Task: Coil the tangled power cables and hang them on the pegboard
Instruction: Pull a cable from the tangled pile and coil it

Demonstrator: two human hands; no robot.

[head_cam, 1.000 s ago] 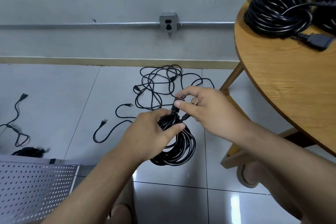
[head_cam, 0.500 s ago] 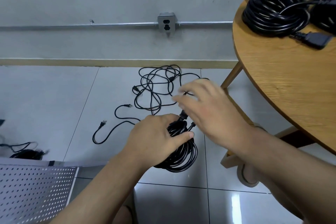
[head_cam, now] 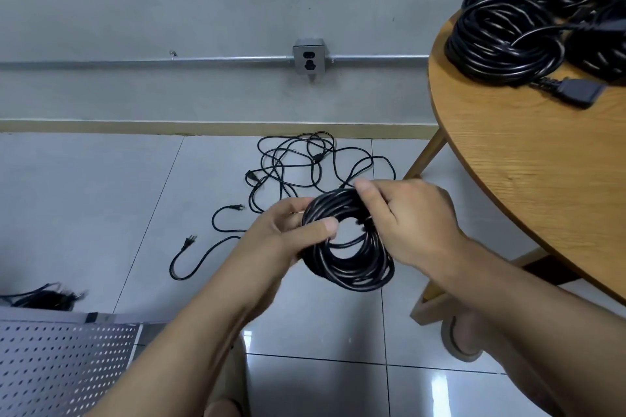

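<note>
While I hold the coiled power cable (head_cam: 349, 247) up in front of me above the tiled floor, I judge the task somewhere in its middle. This cable looks fully wound into a ring, but I cannot see its plug ends, so I cannot tell whether the tail is tucked. My left hand (head_cam: 284, 237) is clamped on the ring's left side, thumb laid across the front of the strands and fingers behind them. My right hand (head_cam: 406, 220) grips the upper right side, fingers curled over the top of the bundle. The ring stands roughly upright with its opening turned toward me. It is slightly oval, its long axis running from top to bottom and leaning a little to the lower right, and the lower part hangs free beneath both hands. Several thicker coils (head_cam: 501, 41) rest on the round wooden table (head_cam: 525, 179) to my right, which I take as coiled but not yet hung. A tangle of thin cables (head_cam: 305, 166) lies on the floor near the wall, with a loose plug lead (head_cam: 203, 254) trailing toward me and another dark bundle (head_cam: 44, 298) at the far left. The pegboard (head_cam: 64, 362) sits at lower left, well apart from the ring, and the part in view carries no cable, so I judge all the hanging is left to do.
</note>
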